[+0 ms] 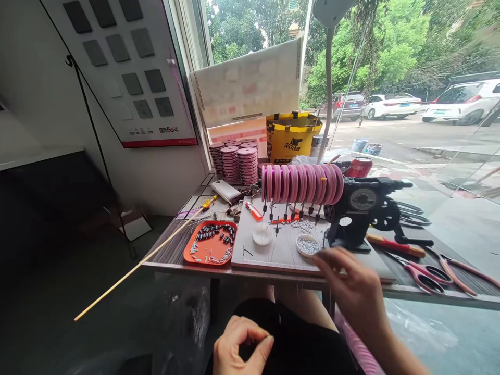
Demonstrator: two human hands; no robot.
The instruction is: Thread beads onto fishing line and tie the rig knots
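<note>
Behind the small round white dish with pale beads (302, 253) there stood a black metal winding machine (349, 213), carrying a row of pink round spools (300, 185); small dark weights hung under the spools, so the way above the board was partly blocked. To the right lay pink-handled scissors (427, 273) and long-handled pliers (461, 273), both near the table's edge. On the left, beside the board, was an orange plastic tray (211, 245), and a thin yellow wooden stick (144, 260) reached out beyond the grey wood-grain table (167, 252).

The dish was near the front edge of the flat pale board (250, 245), with open board surface to its left. The right hand (351, 284) was just beside the dish, its fingers narrow; I cannot tell what they held. The left hand (244, 344) was below the table edge, thumb and forefinger meeting; whether something thin was between, I cannot tell.
</note>
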